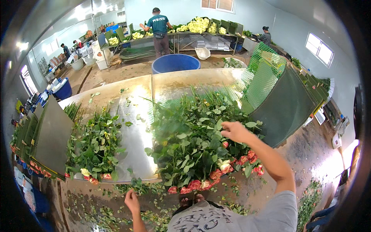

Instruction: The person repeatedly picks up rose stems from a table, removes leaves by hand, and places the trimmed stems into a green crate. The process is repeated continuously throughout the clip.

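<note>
A large heap of cut roses (197,139) lies on the metal table, stems towards the far side and red, pink and cream blooms (216,174) at the near edge. My right hand (234,132) is over the heap's right part with bent fingers, close to the leaves. Whether it grips a stem cannot be made out. My left hand (132,200) hangs low before the near table edge, fingers curled, with nothing seen in it. A leafy sprig (136,182) is just above it. Left of the heap, a smaller row of roses (97,145) lies on the table.
Upright dark panels (55,136) stand at left, another panel (285,104) at right beside green plastic netting (262,72). A blue tub (176,63) stands beyond the metal table (130,150). Fallen leaves (95,213) litter the floor. A person (158,26) works at a far bench with yellow flowers (198,24).
</note>
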`<act>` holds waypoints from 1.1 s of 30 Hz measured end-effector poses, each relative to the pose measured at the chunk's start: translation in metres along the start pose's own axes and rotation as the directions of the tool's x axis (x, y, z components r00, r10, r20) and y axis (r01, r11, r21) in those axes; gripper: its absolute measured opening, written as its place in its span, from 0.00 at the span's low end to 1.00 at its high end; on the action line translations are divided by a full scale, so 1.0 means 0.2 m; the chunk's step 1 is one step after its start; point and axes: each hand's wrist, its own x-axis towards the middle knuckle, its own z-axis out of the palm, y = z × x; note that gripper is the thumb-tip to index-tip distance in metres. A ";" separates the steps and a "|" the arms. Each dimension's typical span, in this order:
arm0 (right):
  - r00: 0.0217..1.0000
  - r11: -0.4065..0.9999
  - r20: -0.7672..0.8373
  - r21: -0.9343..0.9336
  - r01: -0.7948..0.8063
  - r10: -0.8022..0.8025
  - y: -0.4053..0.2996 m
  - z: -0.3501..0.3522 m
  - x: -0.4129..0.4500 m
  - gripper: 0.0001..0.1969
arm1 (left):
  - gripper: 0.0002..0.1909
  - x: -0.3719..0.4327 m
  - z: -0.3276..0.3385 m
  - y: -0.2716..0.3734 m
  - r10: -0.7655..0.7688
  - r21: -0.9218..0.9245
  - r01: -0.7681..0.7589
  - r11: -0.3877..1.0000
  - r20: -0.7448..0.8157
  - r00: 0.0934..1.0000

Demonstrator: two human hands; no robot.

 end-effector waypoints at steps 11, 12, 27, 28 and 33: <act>0.967 0.997 0.253 0.061 -0.051 0.034 -0.02 0.47 0.23 0.26 | 0.18 0.16 0.88 0.64 0.229 0.109 -0.325 0.939 0.506 0.831; 0.960 0.980 0.276 0.178 -0.094 0.042 -0.01 0.41 0.25 0.27 | 0.18 0.18 0.93 0.65 0.238 0.180 -0.383 0.906 0.534 0.811; 0.921 0.973 0.370 0.139 -0.185 0.123 -0.07 0.70 0.31 0.39 | 0.34 0.28 1.21 0.72 -0.045 -0.060 0.179 0.982 0.848 0.529; 0.911 0.974 0.407 0.170 -0.149 0.068 -0.22 0.68 0.34 0.38 | 0.34 0.33 1.19 0.64 -0.057 -0.077 0.227 0.971 0.847 0.529; 0.922 0.994 0.374 -0.085 -0.075 0.102 -0.68 0.85 0.39 0.26 | 0.39 0.50 0.99 0.55 -0.295 0.009 0.695 0.719 0.909 0.294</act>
